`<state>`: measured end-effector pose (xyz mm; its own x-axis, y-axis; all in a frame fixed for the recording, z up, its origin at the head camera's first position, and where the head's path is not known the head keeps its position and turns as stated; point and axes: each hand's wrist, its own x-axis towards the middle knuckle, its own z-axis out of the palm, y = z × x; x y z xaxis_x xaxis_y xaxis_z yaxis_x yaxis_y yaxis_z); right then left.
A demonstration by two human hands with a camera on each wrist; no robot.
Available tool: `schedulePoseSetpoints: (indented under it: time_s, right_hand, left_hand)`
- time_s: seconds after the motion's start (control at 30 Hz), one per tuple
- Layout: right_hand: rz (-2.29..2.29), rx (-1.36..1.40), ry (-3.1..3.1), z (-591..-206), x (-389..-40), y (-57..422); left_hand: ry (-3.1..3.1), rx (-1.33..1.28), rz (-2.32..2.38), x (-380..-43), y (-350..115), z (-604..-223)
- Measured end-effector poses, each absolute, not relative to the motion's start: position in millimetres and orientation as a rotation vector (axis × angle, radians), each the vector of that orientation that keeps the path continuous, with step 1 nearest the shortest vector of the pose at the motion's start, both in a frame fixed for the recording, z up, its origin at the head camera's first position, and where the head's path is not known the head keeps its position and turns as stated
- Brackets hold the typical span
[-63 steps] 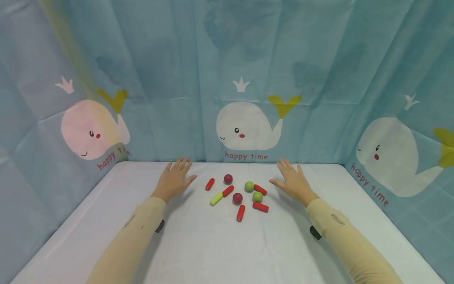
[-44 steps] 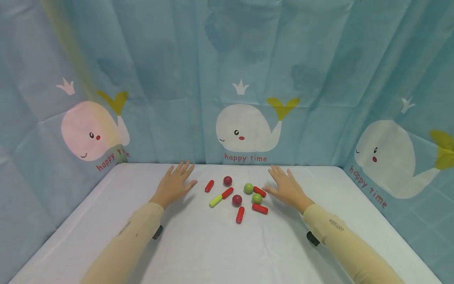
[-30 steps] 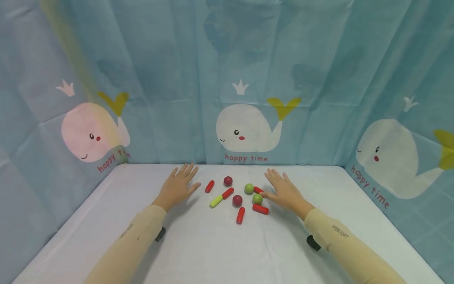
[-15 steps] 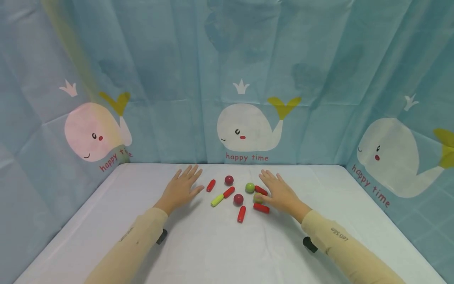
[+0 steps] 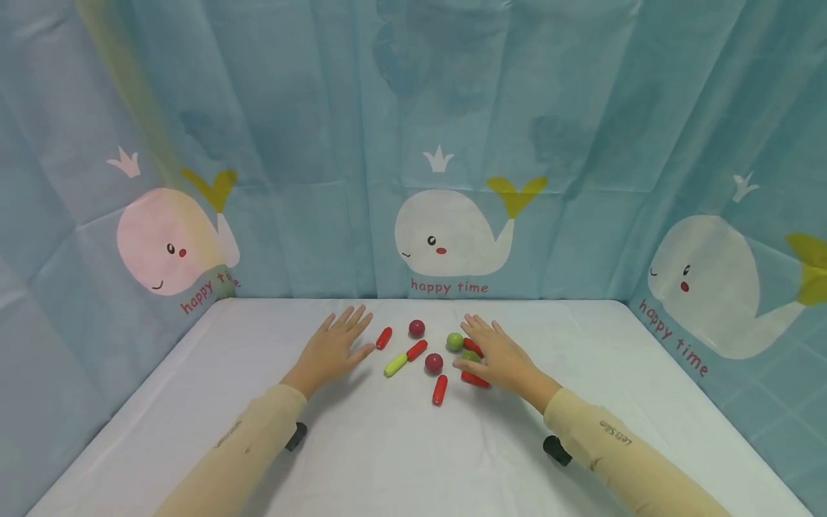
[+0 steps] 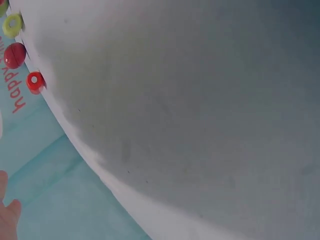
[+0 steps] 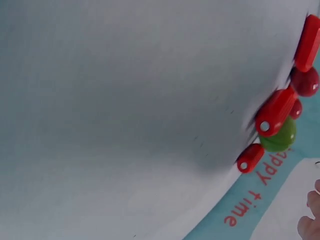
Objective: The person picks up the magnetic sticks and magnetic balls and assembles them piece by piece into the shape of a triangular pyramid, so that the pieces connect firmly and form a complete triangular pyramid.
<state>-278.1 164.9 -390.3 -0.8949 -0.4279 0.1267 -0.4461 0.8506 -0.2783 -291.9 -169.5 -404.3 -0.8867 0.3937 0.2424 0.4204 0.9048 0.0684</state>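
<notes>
Both hands hover over the white table with straight, spread fingers and hold nothing. My left hand is just left of a red rod with a rounded end. My right hand hangs over the right of the group, partly covering a green ball and two red rods. Between the hands lie another green ball, two dark red balls, a yellow-green rod touching or nearly touching a red rod, and a red rod nearest me. In the right wrist view, the red rods show end holes.
A white cloth covers the table. Pale blue curtains with printed whales stand along its back and both sides. A dark device sits under the right wrist, and another under the left.
My hands have drawn closer together: the left shifted right, the right shifted left until over the green ball and red rods. The balls and rods stay put.
</notes>
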Motion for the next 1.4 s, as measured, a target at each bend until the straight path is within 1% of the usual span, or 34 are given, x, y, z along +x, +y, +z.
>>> schedulePoseSetpoints:
  time_s: [0.27, 0.6, 0.97, 1.4]
  right_hand:
    - [0.599, 0.679, -2.957, -387, -275, 156]
    - [0.901, 0.529, -2.964, -385, -274, 147]
    - [1.239, 0.286, -2.855, -386, -275, 141]
    - [1.54, 0.119, -2.743, -398, -278, 125]
  left_hand:
    - [-2.861, -0.633, -0.22, -292, -158, -403]
    - [-2.904, -0.604, -0.465, -287, -148, -401]
    - [-2.967, -0.285, -1.03, -283, -130, -403]
    - [-2.857, -0.03, -1.379, -283, -123, -413]
